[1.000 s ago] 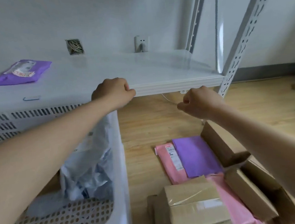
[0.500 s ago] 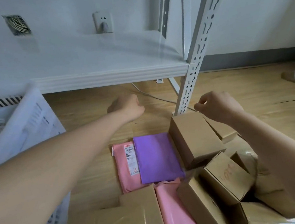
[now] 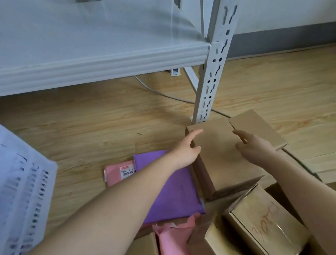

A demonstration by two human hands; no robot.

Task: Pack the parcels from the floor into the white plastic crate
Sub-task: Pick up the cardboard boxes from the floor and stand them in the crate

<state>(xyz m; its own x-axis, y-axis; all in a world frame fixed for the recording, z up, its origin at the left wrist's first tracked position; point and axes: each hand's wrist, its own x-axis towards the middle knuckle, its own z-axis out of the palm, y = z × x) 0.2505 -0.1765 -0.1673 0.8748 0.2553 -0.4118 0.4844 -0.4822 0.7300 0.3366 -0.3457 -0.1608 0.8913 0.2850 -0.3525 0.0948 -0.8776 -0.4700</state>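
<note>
Hands, left (image 3: 185, 152) and right (image 3: 253, 146), reach open-fingered to either side of the cardboard box (image 3: 223, 155), gripping nothing yet, apparently to lift it crateward.

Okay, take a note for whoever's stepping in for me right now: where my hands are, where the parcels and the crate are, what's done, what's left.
Left hand: open, fingers at the left edge of the plain brown cardboard box by the shelf post.
Right hand: open, over that box's right side. Box not lifted.
White perforated plastic crate: on the left, contents out of view.
Still on the floor: purple flat mailer, pink mailer with barcode label, other cardboard boxes.
Next, probably: lift this box into the crate.
</note>
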